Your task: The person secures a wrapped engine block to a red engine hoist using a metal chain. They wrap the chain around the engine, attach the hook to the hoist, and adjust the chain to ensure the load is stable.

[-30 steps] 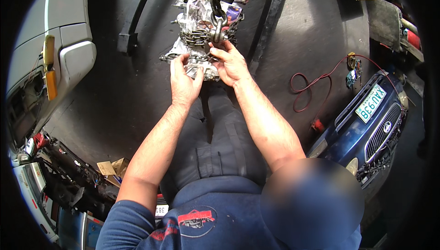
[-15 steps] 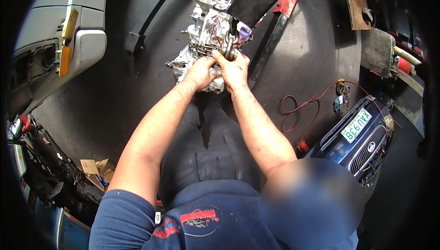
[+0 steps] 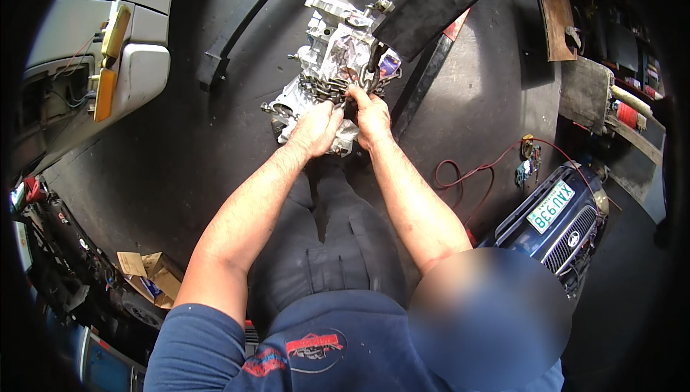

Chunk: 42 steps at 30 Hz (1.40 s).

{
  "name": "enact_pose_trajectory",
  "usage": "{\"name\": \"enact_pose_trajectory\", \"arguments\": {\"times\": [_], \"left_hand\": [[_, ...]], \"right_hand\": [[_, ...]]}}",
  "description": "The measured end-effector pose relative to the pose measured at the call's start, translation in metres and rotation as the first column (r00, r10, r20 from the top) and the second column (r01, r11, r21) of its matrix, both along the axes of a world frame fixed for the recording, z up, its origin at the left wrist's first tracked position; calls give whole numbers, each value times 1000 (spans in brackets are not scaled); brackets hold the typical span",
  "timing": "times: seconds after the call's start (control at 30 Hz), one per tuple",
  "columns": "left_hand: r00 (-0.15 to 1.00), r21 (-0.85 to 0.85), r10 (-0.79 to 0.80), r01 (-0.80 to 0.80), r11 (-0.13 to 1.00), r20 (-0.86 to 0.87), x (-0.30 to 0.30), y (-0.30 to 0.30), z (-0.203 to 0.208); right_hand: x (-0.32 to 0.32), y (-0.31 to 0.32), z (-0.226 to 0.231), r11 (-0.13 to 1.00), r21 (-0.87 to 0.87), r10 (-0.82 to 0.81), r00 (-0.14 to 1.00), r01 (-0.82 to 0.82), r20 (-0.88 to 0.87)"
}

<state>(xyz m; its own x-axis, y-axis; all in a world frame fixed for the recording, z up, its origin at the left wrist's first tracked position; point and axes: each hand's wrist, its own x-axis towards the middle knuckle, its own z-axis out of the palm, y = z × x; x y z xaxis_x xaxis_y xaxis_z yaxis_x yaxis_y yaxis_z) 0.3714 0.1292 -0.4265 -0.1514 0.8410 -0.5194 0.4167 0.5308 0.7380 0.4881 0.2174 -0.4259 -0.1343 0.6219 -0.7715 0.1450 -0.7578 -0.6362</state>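
Note:
A silver metal gearbox-like casing (image 3: 295, 99) is in front of me, with a steel chain (image 3: 327, 90) heaped and wrapped across its middle. My left hand (image 3: 318, 129) is closed at the near end of the chain, over the lower casing; its fingertips are partly hidden. Beside it, my right hand (image 3: 372, 116) grips chain links between thumb and fingers. A dark hook (image 3: 374, 60) hangs just beyond my right hand, beneath a black beam (image 3: 445, 3). Something purple and white (image 3: 389, 67) shows at the casing's right side.
Black steel legs flank the casing, one at left (image 3: 244, 21) and one red-tipped at right (image 3: 424, 79). A grey vehicle body (image 3: 144, 75) stands at left. A red hose (image 3: 463, 174) and a dark blue car front (image 3: 535, 208) lie at right. A cardboard box (image 3: 167, 282) sits lower left.
My view has shifted slightly. The chain links my right hand held up near the hook now sit lower and slacker. Both hands stay at the chain, and the black beam appears further right.

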Motion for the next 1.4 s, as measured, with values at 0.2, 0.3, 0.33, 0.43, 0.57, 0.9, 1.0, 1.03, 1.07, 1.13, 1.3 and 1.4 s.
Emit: {"name": "enact_pose_trajectory", "arguments": {"times": [0.2, 0.3, 0.33, 0.43, 0.57, 0.9, 1.0, 1.03, 1.07, 1.13, 1.3, 1.4], "left_hand": [[983, 10, 98, -98, 995, -158, 16, 1, -1], [982, -53, 176, -173, 984, 69, 20, -5, -5], [955, -144, 227, -202, 969, 193, 21, -7, -6], [995, -78, 95, -93, 993, 20, 23, -9, -8], [989, -44, -80, 75, 996, -121, 35, -13, 4], [859, 419, 143, 89, 903, -491, -148, -47, 255], [690, 584, 383, 71, 808, -614, -216, -57, 402], [602, 606, 390, 202, 770, -697, -233, -58, 445], [477, 588, 418, 295, 753, -774, -248, -57, 481], [336, 529, 413, 436, 728, -846, -276, -48, 532], [101, 388, 408, 573, 722, -907, -341, -10, 552], [-20, 260, 310, 494, 830, -950, -383, 11, 529]], "right_hand": [[1, 13, 8, 994, -51, 99, 991, -95, 93], [1, 19, 15, 961, -77, 275, 925, -264, 262], [3, 19, 16, 945, -84, 326, 881, -317, 342], [5, 17, 17, 971, -78, 239, 942, -227, 234], [10, 11, 27, 992, -76, 108, 994, -106, 34], [11, 34, 70, 971, -57, 231, 972, -233, -39], [14, 27, 63, 978, -43, 202, 979, -203, -23], [13, 23, 57, 984, -1, 178, 984, -179, -29], [13, 21, 49, 988, 3, 155, 986, -155, -54], [19, 24, 28, 987, -65, 153, 987, -150, 46], [18, 33, -25, 980, -76, 193, 970, -184, 146], [13, 36, -22, 981, -141, 160, 967, -133, 197]]}}
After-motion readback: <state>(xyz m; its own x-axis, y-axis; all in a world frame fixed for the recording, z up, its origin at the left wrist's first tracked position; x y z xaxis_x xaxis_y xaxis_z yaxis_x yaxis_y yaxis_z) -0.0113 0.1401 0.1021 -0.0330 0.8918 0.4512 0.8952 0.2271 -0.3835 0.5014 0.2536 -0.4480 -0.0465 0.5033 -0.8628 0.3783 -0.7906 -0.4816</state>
